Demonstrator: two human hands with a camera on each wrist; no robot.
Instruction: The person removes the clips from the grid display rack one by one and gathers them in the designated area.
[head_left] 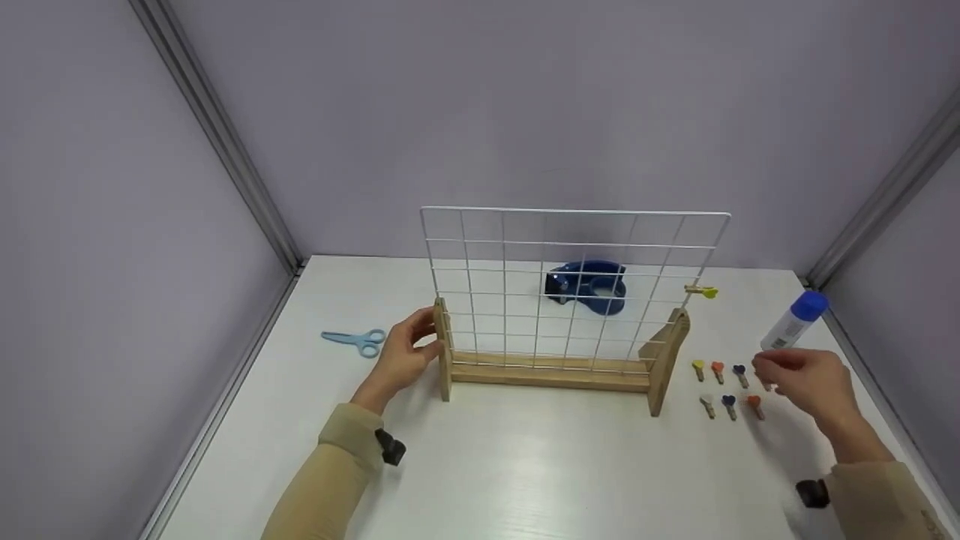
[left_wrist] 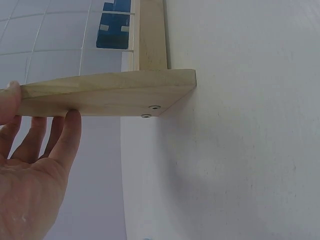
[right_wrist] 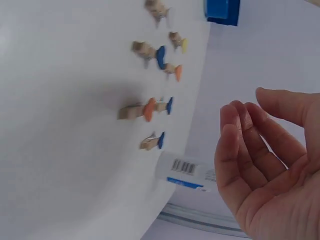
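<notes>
A white wire grid [head_left: 555, 294] stands upright in a wooden base [head_left: 551, 376]. My left hand [head_left: 407, 351] holds the base's left wooden side piece [left_wrist: 107, 92], thumb on one face and fingers on the other. A yellow clothespin [head_left: 701, 291] is clipped to the grid's right edge. On the table to the right lie several small wooden clothespins with heart-shaped tops, among them an orange one [right_wrist: 137, 111], a white one [head_left: 707, 406] and a blue one [head_left: 729, 406]. Above the right end of these hovers my right hand [head_left: 810, 381], its fingers loosely curled with nothing between them.
Just beyond my right hand stands a white tube with a blue cap [head_left: 809, 306]. A dark blue tape dispenser [head_left: 609, 300] sits behind the grid. Light blue scissors [head_left: 360, 341] lie left of my left hand. Grey walls enclose the white table [head_left: 525, 465].
</notes>
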